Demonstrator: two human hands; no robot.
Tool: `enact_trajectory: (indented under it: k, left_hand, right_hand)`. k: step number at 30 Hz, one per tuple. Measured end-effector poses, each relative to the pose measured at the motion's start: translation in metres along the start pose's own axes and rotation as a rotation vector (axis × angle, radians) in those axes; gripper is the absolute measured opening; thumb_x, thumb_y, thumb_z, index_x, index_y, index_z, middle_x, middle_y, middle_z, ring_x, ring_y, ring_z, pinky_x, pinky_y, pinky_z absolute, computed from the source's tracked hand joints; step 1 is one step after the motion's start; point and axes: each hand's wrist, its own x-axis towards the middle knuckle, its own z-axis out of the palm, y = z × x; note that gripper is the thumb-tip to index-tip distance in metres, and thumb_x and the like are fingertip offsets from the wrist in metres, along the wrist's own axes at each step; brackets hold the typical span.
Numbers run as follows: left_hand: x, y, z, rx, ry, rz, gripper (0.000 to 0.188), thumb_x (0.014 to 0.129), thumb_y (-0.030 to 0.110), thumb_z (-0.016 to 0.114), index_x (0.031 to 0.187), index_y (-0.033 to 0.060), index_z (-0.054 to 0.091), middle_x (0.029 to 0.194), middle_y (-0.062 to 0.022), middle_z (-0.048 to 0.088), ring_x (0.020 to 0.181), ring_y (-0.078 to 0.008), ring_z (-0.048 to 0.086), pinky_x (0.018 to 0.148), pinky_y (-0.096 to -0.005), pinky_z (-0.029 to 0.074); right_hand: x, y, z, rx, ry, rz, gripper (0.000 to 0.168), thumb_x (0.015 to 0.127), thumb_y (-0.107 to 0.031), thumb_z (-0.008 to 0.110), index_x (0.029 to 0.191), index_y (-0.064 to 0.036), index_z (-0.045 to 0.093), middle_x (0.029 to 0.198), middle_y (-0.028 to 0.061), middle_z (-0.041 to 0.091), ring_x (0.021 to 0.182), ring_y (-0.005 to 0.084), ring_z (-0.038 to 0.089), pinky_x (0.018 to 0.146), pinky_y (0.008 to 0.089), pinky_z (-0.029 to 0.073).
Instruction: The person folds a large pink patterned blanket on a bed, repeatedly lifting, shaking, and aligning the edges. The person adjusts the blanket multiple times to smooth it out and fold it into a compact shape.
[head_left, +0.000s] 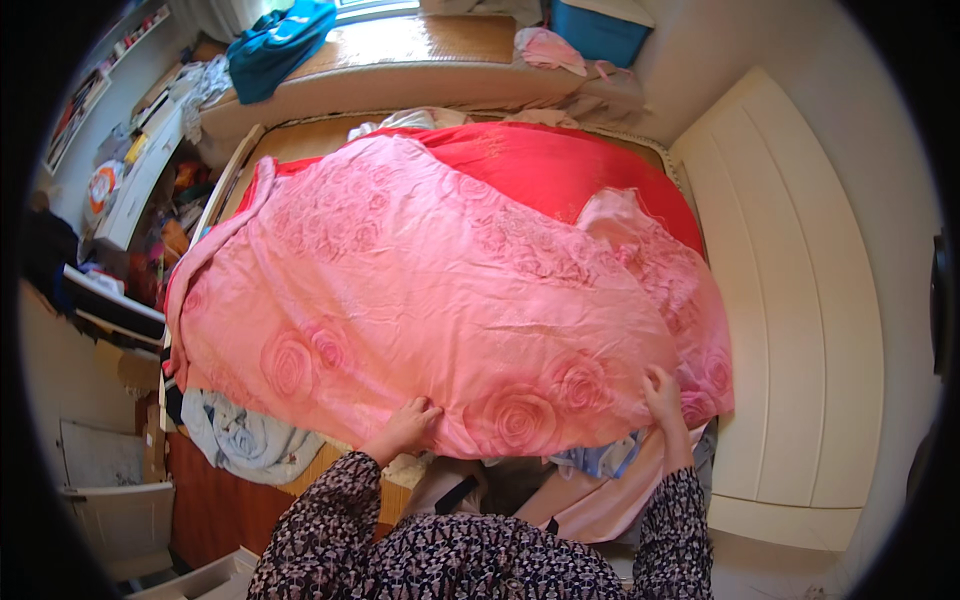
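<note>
A pink duvet cover with a rose print (450, 300) lies spread over the bed, its near edge close to my body. Both my hands are at that near edge. My left hand (411, 426) pinches the fabric left of centre, fingers curled on it. My right hand (663, 396) grips the cover near its right corner, thumb and fingertips bent into the cloth. Beneath and behind the pink cloth lies a bright red quilt (525, 165). Another part of the rose-printed fabric (660, 277) is bunched on the right.
A cream headboard (780, 300) stands at the right. A crumpled pale blanket (240, 442) lies at the near left, beside a wooden floor (217, 495). Cluttered shelves (142, 180) line the left. On the window ledge (420, 41) are a teal garment (277, 49) and a blue storage box (600, 31).
</note>
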Motion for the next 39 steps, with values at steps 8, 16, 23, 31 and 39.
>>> enact_trajectory:
  k: [8, 16, 23, 31, 39]
  left_hand:
    - [0.051, -0.046, 0.007, -0.398, 0.082, -0.274, 0.033, 0.074, 0.034, 0.062, 0.067, 0.0025, 0.063, 0.068, -0.0158, 0.060, 0.065, -0.0305, 0.058, 0.061, -0.0392, 0.046]
    - [0.059, -0.044, 0.010, -0.425, 0.053, -0.340, 0.031, 0.071, 0.033, 0.065, 0.063, 0.0033, 0.063, 0.064, -0.0129, 0.059, 0.060, -0.0270, 0.058, 0.056, -0.0359, 0.046]
    - [0.061, -0.051, 0.014, -0.563, 0.030, -0.418, 0.034, 0.071, 0.038, 0.065, 0.062, 0.0056, 0.064, 0.064, -0.0105, 0.060, 0.061, -0.0250, 0.058, 0.056, -0.0353, 0.045]
    - [0.062, -0.051, 0.015, -0.465, 0.043, -0.407, 0.034, 0.071, 0.037, 0.065, 0.064, 0.0042, 0.065, 0.065, -0.0114, 0.060, 0.060, -0.0252, 0.057, 0.057, -0.0351, 0.045]
    - [0.061, -0.054, 0.012, -0.490, -0.052, -0.450, 0.037, 0.074, 0.040, 0.064, 0.071, 0.0032, 0.066, 0.069, -0.0121, 0.061, 0.062, -0.0240, 0.059, 0.058, -0.0326, 0.046]
  right_hand:
    - [0.193, -0.084, 0.069, -0.340, 0.237, -0.502, 0.013, 0.076, -0.007, 0.051, 0.085, 0.000, 0.058, 0.083, 0.0204, 0.059, 0.081, 0.0359, 0.057, 0.071, 0.0417, 0.045]
    - [0.323, -0.086, 0.159, -0.382, -0.140, -0.099, 0.031, 0.081, -0.008, 0.043, 0.108, -0.006, 0.057, 0.102, 0.0230, 0.057, 0.096, 0.0349, 0.056, 0.083, 0.0414, 0.043]
    - [0.301, -0.056, 0.158, -0.957, -0.422, -0.158, 0.034, 0.084, -0.011, 0.038, 0.116, -0.013, 0.051, 0.100, 0.0250, 0.057, 0.094, 0.0358, 0.057, 0.082, 0.0447, 0.044]
    - [0.259, -0.112, 0.168, -0.657, -0.270, -0.256, 0.038, 0.085, -0.026, 0.041, 0.120, -0.012, 0.046, 0.103, 0.0238, 0.057, 0.092, 0.0343, 0.058, 0.077, 0.0441, 0.045]
    - [0.266, -0.089, 0.155, -0.708, -0.129, -0.040, 0.028, 0.083, -0.022, 0.046, 0.100, -0.002, 0.057, 0.092, 0.0247, 0.059, 0.090, 0.0373, 0.058, 0.076, 0.0456, 0.047]
